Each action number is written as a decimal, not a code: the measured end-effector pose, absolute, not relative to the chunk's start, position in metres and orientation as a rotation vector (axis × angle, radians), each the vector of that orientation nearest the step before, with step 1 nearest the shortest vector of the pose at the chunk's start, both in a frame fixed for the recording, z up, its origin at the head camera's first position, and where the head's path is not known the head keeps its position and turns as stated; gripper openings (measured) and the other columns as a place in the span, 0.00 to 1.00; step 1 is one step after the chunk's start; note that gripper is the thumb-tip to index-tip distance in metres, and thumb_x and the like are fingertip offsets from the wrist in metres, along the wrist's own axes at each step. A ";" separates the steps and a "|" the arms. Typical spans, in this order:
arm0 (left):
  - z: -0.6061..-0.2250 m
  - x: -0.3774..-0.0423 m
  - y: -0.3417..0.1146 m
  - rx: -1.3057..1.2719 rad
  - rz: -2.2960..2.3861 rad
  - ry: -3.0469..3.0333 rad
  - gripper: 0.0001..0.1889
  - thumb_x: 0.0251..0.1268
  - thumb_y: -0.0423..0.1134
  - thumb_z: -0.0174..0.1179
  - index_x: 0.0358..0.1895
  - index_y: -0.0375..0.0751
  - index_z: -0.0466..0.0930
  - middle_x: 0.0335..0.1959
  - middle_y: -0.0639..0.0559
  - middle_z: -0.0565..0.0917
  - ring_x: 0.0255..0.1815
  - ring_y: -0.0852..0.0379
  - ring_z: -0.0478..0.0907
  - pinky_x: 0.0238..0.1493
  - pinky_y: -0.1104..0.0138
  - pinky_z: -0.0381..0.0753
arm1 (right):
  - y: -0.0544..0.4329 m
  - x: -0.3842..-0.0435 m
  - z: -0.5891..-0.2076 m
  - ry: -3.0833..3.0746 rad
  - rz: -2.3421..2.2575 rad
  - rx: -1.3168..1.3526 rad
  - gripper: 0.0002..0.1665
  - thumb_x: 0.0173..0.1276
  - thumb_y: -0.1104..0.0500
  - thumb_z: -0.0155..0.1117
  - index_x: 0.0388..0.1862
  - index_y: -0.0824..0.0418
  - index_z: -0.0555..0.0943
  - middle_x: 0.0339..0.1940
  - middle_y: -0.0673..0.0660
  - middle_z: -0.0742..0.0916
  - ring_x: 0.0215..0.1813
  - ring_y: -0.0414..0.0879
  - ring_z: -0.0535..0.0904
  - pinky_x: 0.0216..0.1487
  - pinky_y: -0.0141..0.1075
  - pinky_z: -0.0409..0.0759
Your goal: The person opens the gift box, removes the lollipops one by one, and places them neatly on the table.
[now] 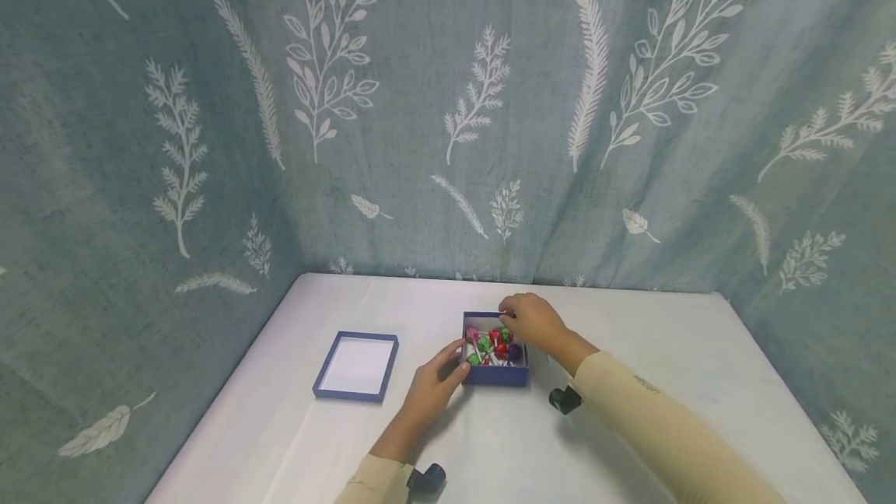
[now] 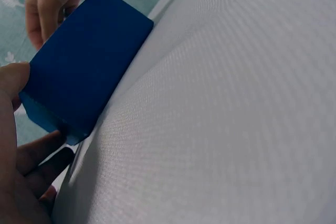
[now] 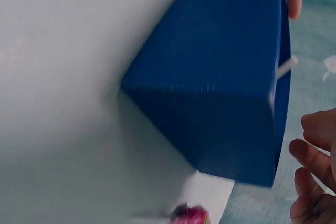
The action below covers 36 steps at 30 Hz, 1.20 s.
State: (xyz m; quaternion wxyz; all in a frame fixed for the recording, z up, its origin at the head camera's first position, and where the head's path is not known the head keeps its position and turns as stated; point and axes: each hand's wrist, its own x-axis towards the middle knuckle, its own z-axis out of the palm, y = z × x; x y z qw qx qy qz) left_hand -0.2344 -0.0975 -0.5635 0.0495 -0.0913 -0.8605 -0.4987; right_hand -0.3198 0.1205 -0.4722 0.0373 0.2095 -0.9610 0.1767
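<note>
An open blue box (image 1: 495, 376) holds several lollipops (image 1: 483, 344) in red, green, pink and dark purple wrappers. My left hand (image 1: 428, 389) rests against the box's left side, its thumb by the front left corner. In the left wrist view, that hand's fingers (image 2: 44, 153) touch the side wall low down. Over the back right rim hovers my right hand (image 1: 533, 319), fingers loosely bent. Nothing shows between those fingers (image 3: 310, 156) in the right wrist view. One white stick (image 3: 286, 67) pokes above the rim there.
Left of the box lies a shallow blue-edged lid (image 1: 355, 366), white inside. A pink-wrapped lollipop (image 3: 190, 215) lies on the white table (image 1: 651, 333) beside the box in the right wrist view. Leaf-patterned green cloth (image 1: 434, 115) hangs behind and at both sides.
</note>
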 end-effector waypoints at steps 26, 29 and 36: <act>-0.565 -0.233 -0.101 -0.324 -1.494 -2.611 0.26 0.72 0.56 0.52 0.71 0.59 0.67 0.62 0.44 0.77 0.68 0.42 0.68 0.67 0.42 0.60 | 0.084 -0.312 -0.488 -3.014 -0.051 0.682 0.13 0.68 0.50 0.60 0.38 0.57 0.85 0.26 0.50 0.86 0.33 0.49 0.81 0.38 0.45 0.76; -0.565 -0.232 -0.100 -0.324 -1.504 -2.610 0.26 0.72 0.56 0.52 0.71 0.59 0.67 0.63 0.44 0.77 0.68 0.42 0.67 0.68 0.42 0.60 | 0.085 -0.310 -0.490 -3.053 -0.074 0.689 0.15 0.70 0.49 0.58 0.41 0.57 0.85 0.30 0.52 0.87 0.36 0.51 0.82 0.41 0.47 0.76; -0.564 -0.233 -0.099 -0.323 -1.507 -2.617 0.26 0.72 0.56 0.52 0.71 0.61 0.67 0.62 0.45 0.77 0.68 0.42 0.67 0.68 0.42 0.60 | 0.083 -0.308 -0.494 -3.059 -0.133 0.680 0.16 0.69 0.47 0.58 0.42 0.57 0.85 0.28 0.52 0.85 0.33 0.50 0.78 0.39 0.45 0.72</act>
